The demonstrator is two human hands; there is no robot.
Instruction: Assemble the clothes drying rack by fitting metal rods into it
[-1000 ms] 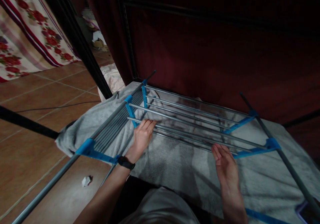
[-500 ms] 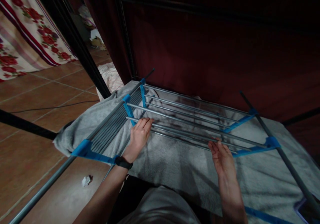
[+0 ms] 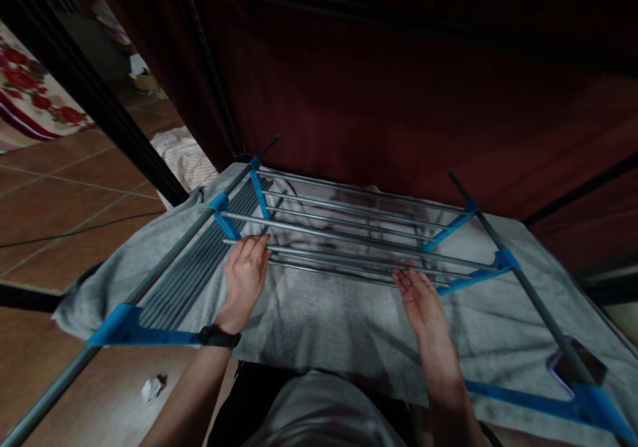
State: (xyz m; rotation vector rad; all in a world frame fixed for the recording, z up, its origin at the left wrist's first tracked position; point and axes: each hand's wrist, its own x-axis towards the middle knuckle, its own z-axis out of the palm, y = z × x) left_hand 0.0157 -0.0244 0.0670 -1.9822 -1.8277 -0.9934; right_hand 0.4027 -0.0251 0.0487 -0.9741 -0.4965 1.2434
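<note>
A frame of grey metal tubes and blue plastic brackets, like a drying rack, lies across a grey blanket. My left hand [image 3: 245, 266], wearing a dark wristband [image 3: 218, 337], is closed round a thin metal rod [image 3: 329, 258] close to its left end, beside a blue bracket [image 3: 225, 216]. Farther along the same rod, my right hand [image 3: 417, 294] pinches it with its fingertips, palm turned partly up, near the right-hand blue bracket [image 3: 468, 281]. Other rods span the frame behind it. Whether the held rod's ends sit in the brackets I cannot tell.
Several metal rods [image 3: 192, 271] lie side by side at the left, above a larger blue bracket [image 3: 124, 327]. A phone [image 3: 573, 366] rests on the blanket [image 3: 319, 321] at right. Black posts [image 3: 94, 95] and a dark red curtain [image 3: 349, 88] surround the bed. Crumpled paper [image 3: 152, 388] lies on the tiled floor.
The view has swung right, so the rack and hands appear farther left and more of the phone shows. Both hands keep their hold on the rod, with little movement against the rack.
</note>
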